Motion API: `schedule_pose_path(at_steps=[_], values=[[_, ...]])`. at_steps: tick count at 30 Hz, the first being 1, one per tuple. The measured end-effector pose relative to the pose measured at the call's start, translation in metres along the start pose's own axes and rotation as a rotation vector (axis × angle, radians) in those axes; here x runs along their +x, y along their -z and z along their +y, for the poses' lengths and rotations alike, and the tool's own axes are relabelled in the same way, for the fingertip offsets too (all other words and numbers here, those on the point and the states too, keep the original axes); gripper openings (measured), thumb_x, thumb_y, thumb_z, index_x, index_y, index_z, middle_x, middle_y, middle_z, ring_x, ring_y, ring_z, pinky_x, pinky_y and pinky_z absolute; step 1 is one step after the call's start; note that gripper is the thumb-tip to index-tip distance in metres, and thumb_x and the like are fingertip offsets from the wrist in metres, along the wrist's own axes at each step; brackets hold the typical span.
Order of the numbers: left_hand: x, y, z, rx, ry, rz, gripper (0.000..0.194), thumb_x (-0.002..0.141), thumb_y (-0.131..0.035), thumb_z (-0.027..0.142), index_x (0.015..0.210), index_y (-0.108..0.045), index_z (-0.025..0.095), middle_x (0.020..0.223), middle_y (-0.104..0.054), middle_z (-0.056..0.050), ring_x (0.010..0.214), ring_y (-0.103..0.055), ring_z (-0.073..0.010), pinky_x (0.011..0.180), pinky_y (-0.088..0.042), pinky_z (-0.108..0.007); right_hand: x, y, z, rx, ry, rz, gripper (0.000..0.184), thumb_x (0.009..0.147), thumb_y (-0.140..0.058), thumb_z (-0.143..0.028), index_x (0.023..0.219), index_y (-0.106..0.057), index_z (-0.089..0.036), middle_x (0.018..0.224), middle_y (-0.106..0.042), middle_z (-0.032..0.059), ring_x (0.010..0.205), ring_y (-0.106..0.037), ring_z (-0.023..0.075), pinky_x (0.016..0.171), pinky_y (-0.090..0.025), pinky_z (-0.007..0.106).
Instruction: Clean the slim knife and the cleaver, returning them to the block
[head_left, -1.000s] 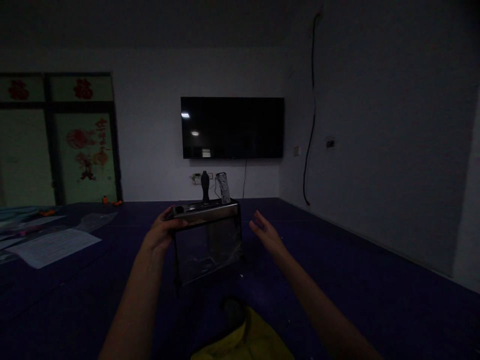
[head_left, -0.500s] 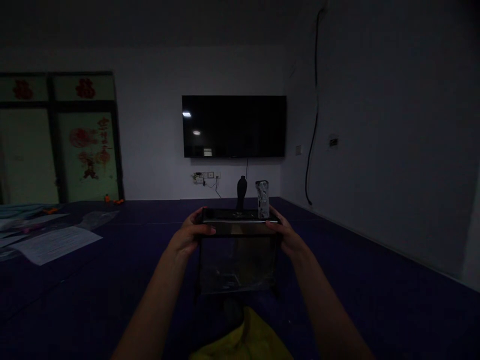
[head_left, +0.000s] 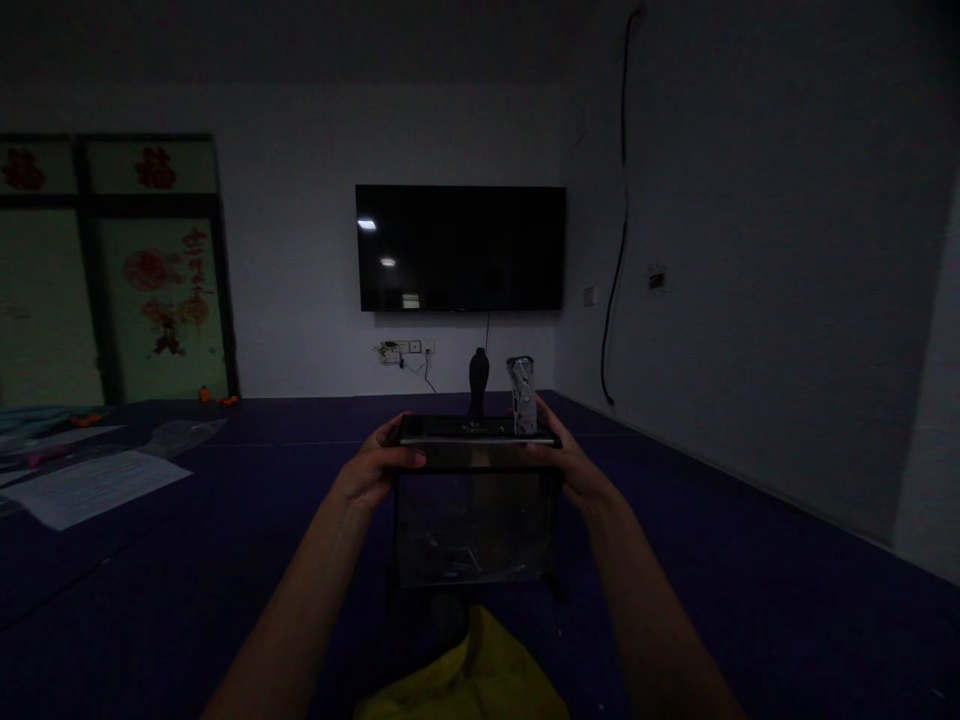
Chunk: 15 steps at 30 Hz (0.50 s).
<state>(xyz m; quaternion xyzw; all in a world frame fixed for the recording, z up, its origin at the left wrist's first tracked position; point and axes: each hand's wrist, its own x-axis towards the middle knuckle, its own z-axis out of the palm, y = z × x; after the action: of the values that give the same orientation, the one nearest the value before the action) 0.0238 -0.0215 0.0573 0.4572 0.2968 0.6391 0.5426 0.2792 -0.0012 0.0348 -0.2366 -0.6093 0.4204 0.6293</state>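
Observation:
A black box-like stand [head_left: 480, 455] with a see-through front panel is between my hands, on the dark blue floor. My left hand [head_left: 373, 468] grips the left end of its top, thumb along the front edge. At the opposite end my right hand [head_left: 566, 462] holds on in the same way, its fingers partly hidden behind the top. A dark bottle-shaped object [head_left: 478, 385] rises upright from the top or just behind it; I cannot tell which. To its right stands a silvery, crumpled-looking cylinder [head_left: 523, 395], close to my right fingers.
Yellow cloth [head_left: 469, 670] lies in front of the stand, nearest me. Papers [head_left: 101, 487] and clear plastic [head_left: 180, 436] lie on the left of the floor [head_left: 247, 540]. Small orange things [head_left: 205, 395] are near the door. A black cable [head_left: 616, 250] hangs along the right wall.
My view has turned slightly right, so the room appears shifted left. Both hands keep their grip on the stand, and the objects at its top look unchanged.

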Motion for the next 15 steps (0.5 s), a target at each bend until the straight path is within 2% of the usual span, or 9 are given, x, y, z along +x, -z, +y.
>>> schedule_pose_path(at_steps=[3,8,11,15], values=[[0.000,0.001,-0.001,0.008,-0.006,-0.003,0.057,0.030,-0.070,0.000,0.083,-0.069,0.019,0.082,-0.067,0.000,0.075,-0.062,-0.0198,0.068,-0.048,-0.028,-0.002,-0.001,0.000,-0.011,-0.018,-0.004,0.085,0.056,-0.078,-0.037,0.132,-0.042,-0.029,0.128,-0.053,0.0031,0.113,-0.052,0.0261,0.094,-0.042,0.038],[0.002,0.001,-0.005,0.001,0.010,-0.009,0.060,0.030,-0.073,0.000,0.087,-0.068,0.018,0.085,-0.068,-0.001,0.078,-0.063,-0.0202,0.071,-0.049,-0.028,-0.001,-0.003,0.004,0.056,0.004,0.056,0.088,0.054,-0.078,-0.032,0.134,-0.040,-0.031,0.114,-0.061,0.0013,0.096,-0.061,0.0240,0.082,-0.049,0.034],[0.003,0.001,-0.008,0.020,-0.014,-0.019,0.071,0.032,-0.077,0.002,0.100,-0.065,0.019,0.094,-0.067,-0.001,0.088,-0.062,-0.0198,0.080,-0.048,-0.028,-0.001,-0.004,0.004,0.109,0.023,0.060,0.092,0.052,-0.079,-0.029,0.135,-0.039,-0.033,0.107,-0.063,0.0005,0.089,-0.062,0.0230,0.075,-0.050,0.033],[0.003,-0.001,-0.014,0.038,-0.012,-0.061,0.087,0.040,-0.080,0.005,0.121,-0.054,0.023,0.117,-0.060,-0.006,0.104,-0.058,-0.0219,0.092,-0.044,-0.031,0.000,-0.001,0.001,0.147,0.023,0.066,0.098,0.048,-0.081,-0.025,0.136,-0.037,-0.034,0.100,-0.065,-0.0001,0.083,-0.063,0.0221,0.070,-0.051,0.032]])
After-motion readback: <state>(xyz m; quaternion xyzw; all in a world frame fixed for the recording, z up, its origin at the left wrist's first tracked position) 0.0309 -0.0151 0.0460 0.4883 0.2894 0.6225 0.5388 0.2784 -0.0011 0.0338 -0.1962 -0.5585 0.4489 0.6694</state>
